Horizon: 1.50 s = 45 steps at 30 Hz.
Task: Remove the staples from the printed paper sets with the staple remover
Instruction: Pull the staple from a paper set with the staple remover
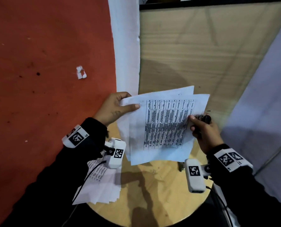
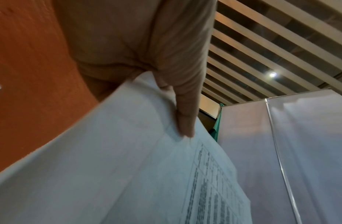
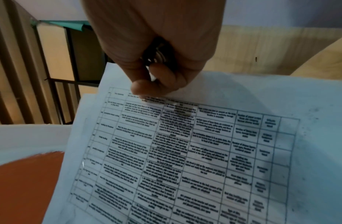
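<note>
A printed paper set (image 1: 161, 125) with a table of text is held up above the round wooden table (image 1: 152, 185). My left hand (image 1: 126, 102) pinches its upper left corner, thumb on top; the left wrist view shows that thumb (image 2: 185, 118) pressing the sheets (image 2: 128, 174). My right hand (image 1: 197, 123) is at the set's right edge, fingers curled round the black staple remover (image 1: 205, 119) with the thumb touching the paper. In the right wrist view the remover's metal part (image 3: 158, 56) shows inside the fist above the page (image 3: 185, 151). No staple is visible.
A fanned stack of printed sheets (image 1: 100, 182) lies on the table's left edge, below my left wrist. A small metal object (image 1: 180, 166) sits under the held set. An orange wall (image 1: 38, 63) is to the left, a white partition (image 1: 259, 95) to the right.
</note>
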Each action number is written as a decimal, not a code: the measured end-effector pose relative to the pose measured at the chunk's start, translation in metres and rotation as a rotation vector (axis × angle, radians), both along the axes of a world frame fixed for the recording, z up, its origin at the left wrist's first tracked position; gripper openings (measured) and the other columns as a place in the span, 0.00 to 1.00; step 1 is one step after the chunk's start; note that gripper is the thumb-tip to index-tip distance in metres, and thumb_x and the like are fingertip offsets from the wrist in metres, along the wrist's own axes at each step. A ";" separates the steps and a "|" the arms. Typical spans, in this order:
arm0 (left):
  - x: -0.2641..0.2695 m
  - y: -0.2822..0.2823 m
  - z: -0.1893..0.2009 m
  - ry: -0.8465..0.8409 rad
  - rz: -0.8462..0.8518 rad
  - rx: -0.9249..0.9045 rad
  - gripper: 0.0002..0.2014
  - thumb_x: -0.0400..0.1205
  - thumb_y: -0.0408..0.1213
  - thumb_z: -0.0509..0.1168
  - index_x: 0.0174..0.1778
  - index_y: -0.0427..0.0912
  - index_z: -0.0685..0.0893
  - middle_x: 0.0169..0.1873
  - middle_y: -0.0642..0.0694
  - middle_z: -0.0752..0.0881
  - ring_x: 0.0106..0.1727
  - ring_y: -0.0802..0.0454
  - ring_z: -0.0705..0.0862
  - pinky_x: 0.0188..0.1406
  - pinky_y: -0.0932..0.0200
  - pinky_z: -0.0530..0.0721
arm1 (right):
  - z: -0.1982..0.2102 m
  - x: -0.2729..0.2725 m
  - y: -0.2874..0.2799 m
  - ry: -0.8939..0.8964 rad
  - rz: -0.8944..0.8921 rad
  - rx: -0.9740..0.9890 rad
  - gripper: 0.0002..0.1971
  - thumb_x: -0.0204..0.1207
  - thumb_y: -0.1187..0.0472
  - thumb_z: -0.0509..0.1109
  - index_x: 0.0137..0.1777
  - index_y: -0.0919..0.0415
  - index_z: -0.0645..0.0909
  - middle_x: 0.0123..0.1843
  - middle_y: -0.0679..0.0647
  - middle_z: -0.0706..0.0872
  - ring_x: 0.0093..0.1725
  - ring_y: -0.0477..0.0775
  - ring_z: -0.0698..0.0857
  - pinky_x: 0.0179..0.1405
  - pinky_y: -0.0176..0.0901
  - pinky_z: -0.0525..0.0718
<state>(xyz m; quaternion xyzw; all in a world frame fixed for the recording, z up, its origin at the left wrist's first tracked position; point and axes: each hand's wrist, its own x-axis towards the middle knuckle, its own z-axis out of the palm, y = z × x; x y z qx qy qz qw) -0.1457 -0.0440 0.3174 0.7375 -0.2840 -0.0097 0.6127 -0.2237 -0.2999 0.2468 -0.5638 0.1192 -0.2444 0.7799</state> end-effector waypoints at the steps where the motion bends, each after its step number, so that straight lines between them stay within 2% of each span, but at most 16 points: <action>1: 0.000 -0.001 0.001 -0.003 -0.002 -0.001 0.04 0.76 0.24 0.70 0.37 0.33 0.82 0.28 0.52 0.84 0.27 0.65 0.80 0.27 0.72 0.77 | 0.002 0.000 0.001 0.002 -0.023 -0.026 0.13 0.78 0.71 0.66 0.39 0.53 0.69 0.34 0.51 0.77 0.19 0.40 0.76 0.15 0.28 0.65; 4: 0.000 -0.002 0.004 -0.012 0.006 0.020 0.09 0.77 0.26 0.69 0.46 0.22 0.83 0.37 0.38 0.84 0.31 0.59 0.81 0.29 0.68 0.78 | 0.006 0.001 0.003 -0.028 -0.131 -0.078 0.13 0.79 0.70 0.65 0.41 0.51 0.70 0.37 0.49 0.79 0.22 0.38 0.80 0.18 0.28 0.70; 9: 0.002 0.001 0.006 -0.028 0.006 0.077 0.15 0.78 0.32 0.71 0.47 0.18 0.82 0.40 0.36 0.82 0.41 0.47 0.78 0.34 0.58 0.73 | 0.024 -0.004 0.009 -0.263 -0.393 -0.180 0.12 0.76 0.68 0.68 0.46 0.48 0.72 0.42 0.51 0.79 0.34 0.45 0.80 0.28 0.34 0.78; 11: 0.001 0.004 0.010 -0.037 -0.028 0.115 0.20 0.75 0.39 0.72 0.47 0.21 0.82 0.40 0.37 0.81 0.42 0.47 0.78 0.37 0.56 0.73 | 0.038 -0.006 0.017 -0.325 -0.364 -0.395 0.10 0.74 0.64 0.68 0.45 0.45 0.75 0.40 0.48 0.79 0.33 0.43 0.80 0.30 0.39 0.82; 13: 0.000 0.004 0.014 -0.041 -0.051 0.143 0.19 0.75 0.40 0.71 0.48 0.24 0.84 0.41 0.36 0.84 0.42 0.48 0.81 0.40 0.56 0.76 | 0.056 -0.009 0.029 -0.373 -0.348 -0.738 0.12 0.72 0.62 0.67 0.49 0.42 0.78 0.45 0.42 0.77 0.40 0.52 0.82 0.42 0.53 0.85; 15: -0.002 0.003 0.016 -0.058 -0.055 0.159 0.21 0.73 0.42 0.71 0.48 0.25 0.84 0.43 0.30 0.87 0.42 0.48 0.83 0.42 0.55 0.78 | 0.071 -0.008 0.043 -0.410 -0.213 -1.028 0.17 0.71 0.69 0.67 0.58 0.55 0.79 0.52 0.43 0.77 0.49 0.58 0.82 0.51 0.55 0.82; 17: -0.003 0.002 0.018 -0.091 -0.062 0.168 0.27 0.69 0.50 0.73 0.48 0.25 0.84 0.44 0.25 0.87 0.43 0.46 0.82 0.44 0.51 0.78 | 0.083 -0.001 0.058 -0.290 -0.037 -1.253 0.23 0.71 0.71 0.69 0.68 0.63 0.75 0.62 0.55 0.79 0.58 0.63 0.81 0.59 0.49 0.78; 20: -0.005 0.003 0.020 -0.129 -0.061 0.193 0.40 0.66 0.64 0.72 0.46 0.22 0.82 0.38 0.36 0.83 0.40 0.47 0.78 0.41 0.51 0.74 | 0.088 0.009 0.071 -0.051 0.002 -1.481 0.24 0.72 0.69 0.68 0.69 0.57 0.74 0.66 0.58 0.78 0.61 0.65 0.79 0.54 0.54 0.79; 23: -0.004 0.005 0.018 -0.164 -0.053 0.184 0.38 0.66 0.63 0.73 0.41 0.22 0.82 0.34 0.35 0.82 0.37 0.48 0.76 0.36 0.52 0.72 | 0.088 0.011 0.076 -0.065 -0.062 -1.474 0.16 0.71 0.70 0.65 0.58 0.59 0.78 0.55 0.58 0.82 0.54 0.66 0.81 0.42 0.52 0.75; 26: -0.006 0.001 0.020 -0.187 -0.046 0.200 0.28 0.60 0.54 0.78 0.40 0.30 0.87 0.40 0.25 0.87 0.38 0.49 0.80 0.36 0.43 0.82 | 0.086 0.010 0.081 -0.119 -0.084 -1.455 0.14 0.70 0.71 0.66 0.56 0.60 0.78 0.53 0.58 0.83 0.52 0.65 0.81 0.41 0.50 0.73; 28: -0.006 -0.001 0.022 -0.174 -0.038 0.188 0.22 0.60 0.51 0.78 0.40 0.36 0.89 0.41 0.29 0.89 0.39 0.49 0.83 0.41 0.40 0.85 | 0.083 0.012 0.080 -0.140 -0.070 -1.416 0.14 0.71 0.71 0.67 0.56 0.60 0.79 0.53 0.59 0.83 0.52 0.65 0.81 0.43 0.51 0.77; 32: -0.006 -0.005 0.022 -0.120 -0.025 0.144 0.06 0.62 0.40 0.78 0.32 0.47 0.89 0.35 0.41 0.89 0.35 0.52 0.84 0.39 0.56 0.81 | 0.084 0.009 0.073 -0.355 -0.113 -0.979 0.16 0.73 0.64 0.66 0.60 0.50 0.77 0.54 0.54 0.80 0.51 0.62 0.83 0.52 0.59 0.81; 35: -0.005 -0.006 0.020 -0.090 -0.008 0.116 0.11 0.61 0.38 0.77 0.37 0.38 0.89 0.38 0.33 0.88 0.37 0.50 0.82 0.39 0.56 0.79 | 0.086 -0.003 0.073 -0.460 -0.236 -0.702 0.12 0.73 0.58 0.69 0.52 0.43 0.71 0.41 0.42 0.77 0.39 0.39 0.78 0.44 0.46 0.79; 38: -0.004 -0.007 0.020 -0.068 -0.025 0.098 0.18 0.62 0.36 0.76 0.43 0.29 0.87 0.42 0.27 0.87 0.39 0.48 0.82 0.41 0.55 0.79 | 0.068 -0.019 0.085 -0.215 0.113 -0.588 0.16 0.72 0.56 0.74 0.51 0.51 0.68 0.39 0.45 0.72 0.34 0.36 0.71 0.37 0.30 0.73; 41: -0.003 -0.005 0.021 -0.037 -0.039 0.118 0.11 0.65 0.31 0.78 0.42 0.36 0.88 0.39 0.35 0.89 0.37 0.51 0.84 0.39 0.60 0.82 | 0.049 -0.026 0.088 0.053 0.403 -0.617 0.15 0.76 0.53 0.69 0.57 0.57 0.70 0.46 0.53 0.74 0.38 0.42 0.71 0.37 0.34 0.70; 45: -0.004 -0.007 0.021 -0.030 -0.052 0.146 0.11 0.66 0.26 0.78 0.41 0.41 0.88 0.35 0.45 0.89 0.34 0.55 0.85 0.36 0.65 0.84 | 0.059 -0.020 0.078 -0.124 0.076 -1.140 0.25 0.70 0.58 0.77 0.63 0.66 0.74 0.53 0.57 0.78 0.52 0.53 0.77 0.49 0.37 0.71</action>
